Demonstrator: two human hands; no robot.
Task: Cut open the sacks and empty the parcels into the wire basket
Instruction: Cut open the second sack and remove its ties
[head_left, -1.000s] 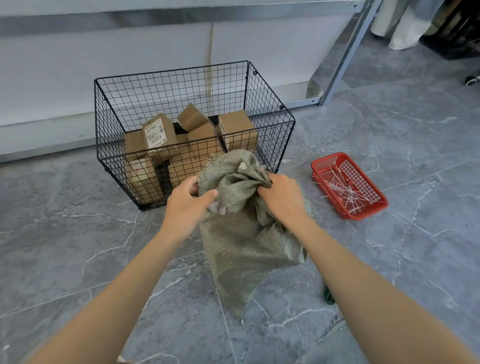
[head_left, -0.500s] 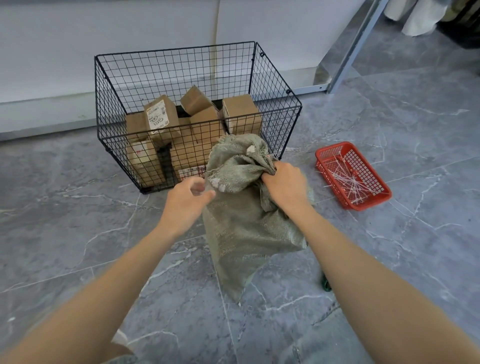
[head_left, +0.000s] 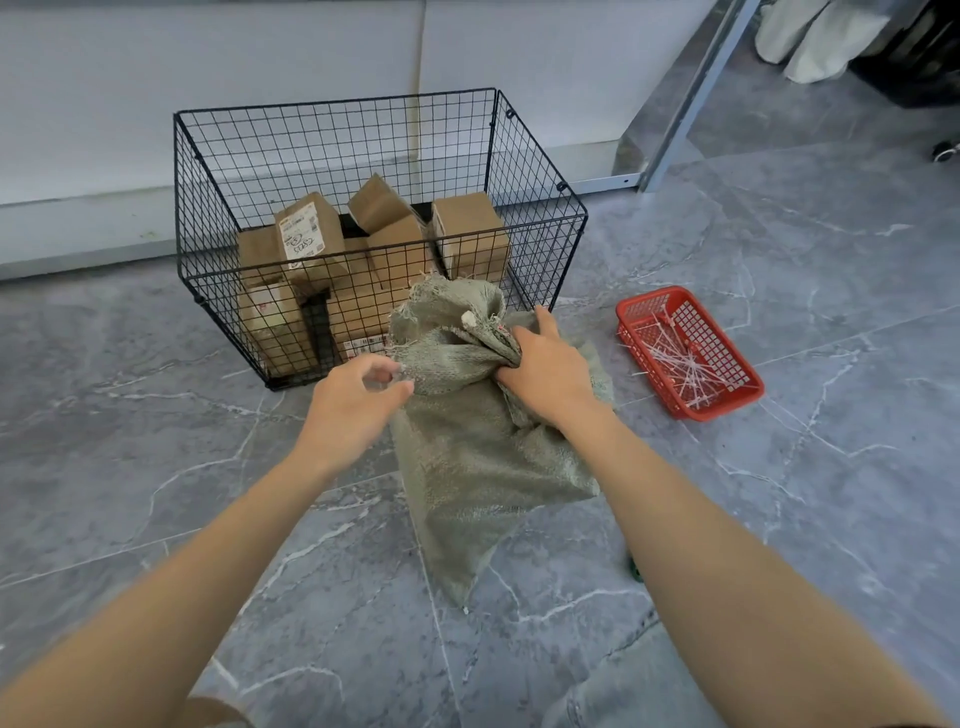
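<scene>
The sack (head_left: 483, 457) runs near-to-far, mouth toward the wire basket (head_left: 537, 171). The right hand (head_left: 545, 374) grips its bunched neck. The left hand (head_left: 353, 410) is blurred, its grasp unclear.

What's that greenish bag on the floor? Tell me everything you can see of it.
The sack is coarse grey-green woven cloth, frayed at its mouth. It lies slumped on the marbled grey floor in front of the wire basket, neck raised toward the basket, bottom corner toward the camera. The right hand grips the bunched neck; the left hand is at its edge, too blurred to tell if it holds.
</scene>
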